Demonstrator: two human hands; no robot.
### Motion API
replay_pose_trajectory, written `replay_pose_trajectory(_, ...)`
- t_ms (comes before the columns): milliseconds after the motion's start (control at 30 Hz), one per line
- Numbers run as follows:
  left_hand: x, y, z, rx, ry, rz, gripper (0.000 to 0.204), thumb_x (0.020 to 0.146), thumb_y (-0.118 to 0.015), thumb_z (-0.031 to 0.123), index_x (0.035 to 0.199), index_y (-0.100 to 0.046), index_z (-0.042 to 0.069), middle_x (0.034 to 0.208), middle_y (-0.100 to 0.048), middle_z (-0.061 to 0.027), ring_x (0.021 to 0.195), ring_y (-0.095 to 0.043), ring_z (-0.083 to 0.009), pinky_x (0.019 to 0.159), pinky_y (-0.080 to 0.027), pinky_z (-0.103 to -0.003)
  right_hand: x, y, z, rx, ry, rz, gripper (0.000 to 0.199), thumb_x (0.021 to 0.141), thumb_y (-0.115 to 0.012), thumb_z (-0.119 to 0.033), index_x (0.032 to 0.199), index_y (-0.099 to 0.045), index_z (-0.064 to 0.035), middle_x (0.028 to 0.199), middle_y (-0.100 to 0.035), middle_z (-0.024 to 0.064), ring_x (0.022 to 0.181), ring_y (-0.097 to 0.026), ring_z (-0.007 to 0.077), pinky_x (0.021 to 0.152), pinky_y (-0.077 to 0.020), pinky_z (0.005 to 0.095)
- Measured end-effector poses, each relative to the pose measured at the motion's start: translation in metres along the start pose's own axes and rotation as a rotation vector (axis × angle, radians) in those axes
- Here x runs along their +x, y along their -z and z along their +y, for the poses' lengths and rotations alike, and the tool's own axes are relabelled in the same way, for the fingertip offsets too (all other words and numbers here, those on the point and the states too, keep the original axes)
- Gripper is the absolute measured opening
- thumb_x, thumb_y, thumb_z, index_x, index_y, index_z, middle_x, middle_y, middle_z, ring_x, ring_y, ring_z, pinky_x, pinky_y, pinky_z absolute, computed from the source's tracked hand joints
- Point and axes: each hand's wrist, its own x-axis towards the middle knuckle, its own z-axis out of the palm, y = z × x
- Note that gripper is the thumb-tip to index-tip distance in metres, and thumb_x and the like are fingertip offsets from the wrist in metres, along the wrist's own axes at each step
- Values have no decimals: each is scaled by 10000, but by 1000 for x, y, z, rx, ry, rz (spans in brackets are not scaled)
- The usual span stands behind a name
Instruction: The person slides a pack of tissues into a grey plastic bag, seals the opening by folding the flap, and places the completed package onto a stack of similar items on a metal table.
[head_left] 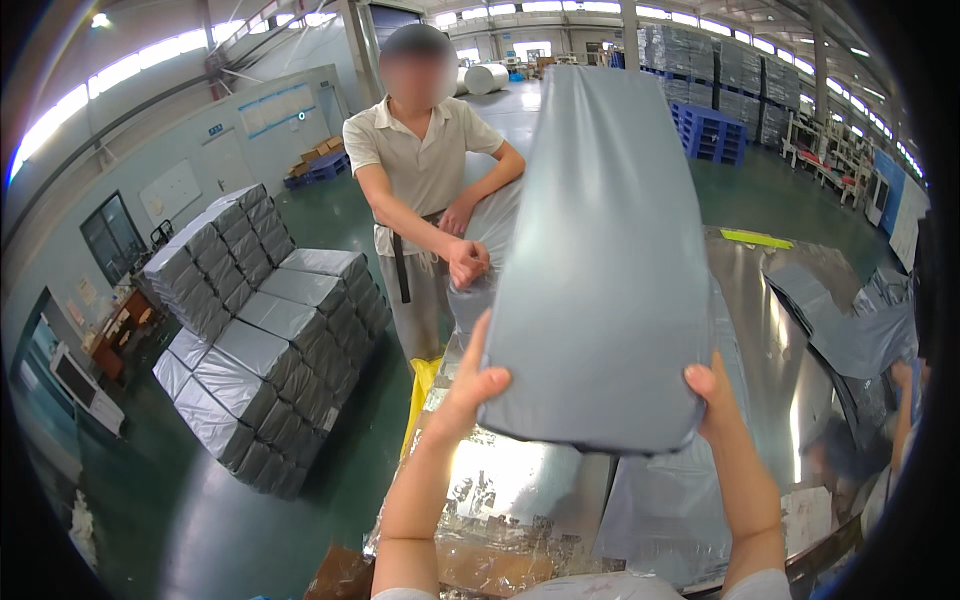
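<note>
Between my two hands a long grey plastic-wrapped package (605,270) is held up over a shiny metal-topped table (520,480). My left hand (468,385) grips its lower left edge, thumb on the front face and fingers partly hidden behind. On the lower right edge my right hand (712,392) clasps it the same way, its fingers mostly out of sight. The package's far end rises upward, away from me. Below it, grey plastic sheeting (660,510) lies on the table.
Across the table's left side a person (430,170) leans on grey wrapped goods (495,220). A stack of grey packages (280,340) stands on the floor at left. At right are loose grey bags (850,330) and another person's arm (903,400). Blue pallets (710,133) stand behind.
</note>
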Motion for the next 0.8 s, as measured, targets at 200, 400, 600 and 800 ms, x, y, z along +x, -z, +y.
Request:
replay_pose_trajectory(200,83,57,0,-215,37,335,613,816,-469,472,1269,-382,69,1261,-425,-53,1162,-384,-208,973,-275,-318,141,-18,29,53,-92,-172,709,807,-549,-389,1342,-225,-56,1240,-423,99,1129,-418,195,933,-354,338)
replay_pose_trajectory(400,24,101,-92,681,-219,717,504,896,-436,247,1290,-275,-22,1207,-384,-187,1142,-365,-258,931,-303,-363,113,-33,115,-410,12,-241,639,843,-520,-408,1306,-302,-24,1261,-427,127,1134,-426,202,938,-356,328)
replay_pose_trajectory(600,-161,-2,-260,718,569,331,282,813,-555,158,1040,-527,-7,873,-587,-132,803,-562,-233,761,-434,-327,-88,105,242,-522,-492,-112,305,814,-590,-154,1067,-554,13,973,-608,76,917,-560,136,806,-449,280)
replay_pose_trajectory(800,-266,-73,-263,545,786,-40,236,801,-579,198,966,-614,33,797,-631,-140,691,-603,-151,629,-465,-273,-189,232,211,-433,-569,699,215,764,-573,-115,956,-594,-21,815,-606,47,732,-560,117,630,-450,252)
